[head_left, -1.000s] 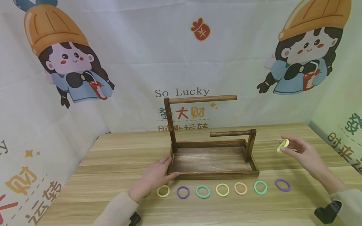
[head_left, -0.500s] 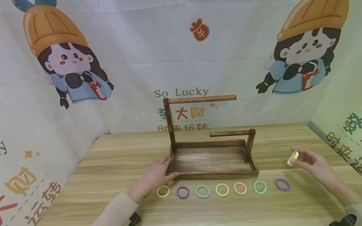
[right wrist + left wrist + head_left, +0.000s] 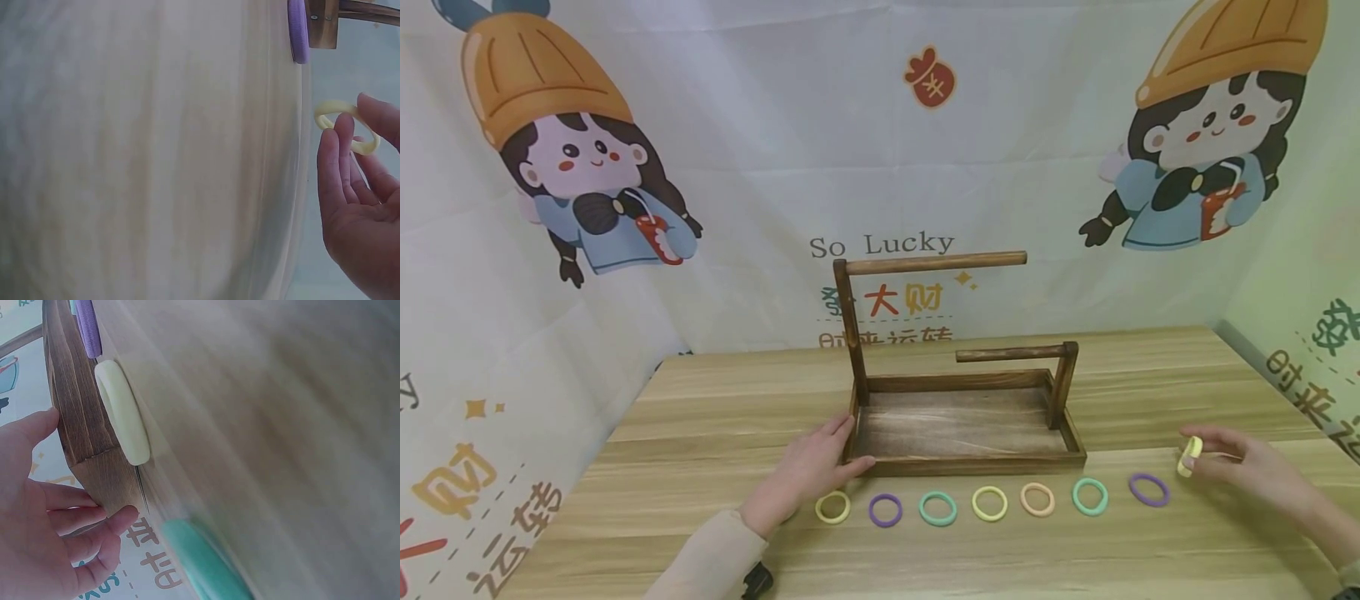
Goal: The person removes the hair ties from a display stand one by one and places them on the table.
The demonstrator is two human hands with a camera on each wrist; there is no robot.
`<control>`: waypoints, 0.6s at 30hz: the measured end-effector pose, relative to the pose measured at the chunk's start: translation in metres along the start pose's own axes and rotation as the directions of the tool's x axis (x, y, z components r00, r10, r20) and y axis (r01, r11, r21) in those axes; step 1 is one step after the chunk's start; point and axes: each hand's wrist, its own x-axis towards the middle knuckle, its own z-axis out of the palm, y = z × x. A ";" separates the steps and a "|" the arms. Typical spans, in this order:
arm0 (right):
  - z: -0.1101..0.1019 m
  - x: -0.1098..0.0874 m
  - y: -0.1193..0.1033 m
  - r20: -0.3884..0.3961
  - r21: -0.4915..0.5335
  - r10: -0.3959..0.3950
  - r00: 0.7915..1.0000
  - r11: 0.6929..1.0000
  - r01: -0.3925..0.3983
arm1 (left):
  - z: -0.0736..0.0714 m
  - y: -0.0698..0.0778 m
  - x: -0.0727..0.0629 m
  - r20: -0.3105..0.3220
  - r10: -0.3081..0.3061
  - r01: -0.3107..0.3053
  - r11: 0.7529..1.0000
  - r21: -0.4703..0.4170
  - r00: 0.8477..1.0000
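Observation:
My right hand (image 3: 1255,471) pinches a pale yellow ring (image 3: 1190,457) between thumb and fingers, above the table at the right. The right wrist view shows the ring clear of the tabletop, with fingertips at its edge. My left hand (image 3: 808,467) rests against the left end of a dark wooden tray (image 3: 966,464), thumb on its front wall and relaxed fingers on the end wall. An upper rod (image 3: 936,262) rises on a post from the tray's left end, and a lower rod (image 3: 1011,355) on a shorter post at the right. Both rods are bare.
In front of the tray lies a row of rings: yellow (image 3: 832,507), purple (image 3: 885,511), green (image 3: 937,509), yellow (image 3: 990,504), orange (image 3: 1037,500), green (image 3: 1090,497) and purple (image 3: 1148,490). Another green ring (image 3: 206,559) is mostly hidden by the left wrist in the head view.
My right hand has moved right and down toward the table's near side, carrying the yellow ring to the right of the purple ring. My left hand and the tray have stayed put.

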 end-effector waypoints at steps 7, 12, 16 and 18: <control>0.001 0.000 0.005 0.023 0.010 -0.009 1.000 1.000 0.009 | 0.000 0.000 0.000 -0.002 0.000 0.000 1.000 0.004 1.000; 0.000 -0.001 0.010 0.052 0.043 -0.038 0.998 0.998 0.036 | -0.001 0.000 -0.001 -0.017 0.010 -0.010 1.000 0.012 1.000; -0.001 -0.002 0.015 0.037 -0.069 -0.060 0.998 0.996 0.062 | -0.001 0.001 -0.001 -0.020 0.015 -0.015 1.000 0.018 1.000; -0.002 -0.002 0.016 0.043 -0.097 -0.060 0.997 0.993 0.064 | -0.001 0.001 -0.001 -0.018 0.013 -0.013 1.000 0.015 1.000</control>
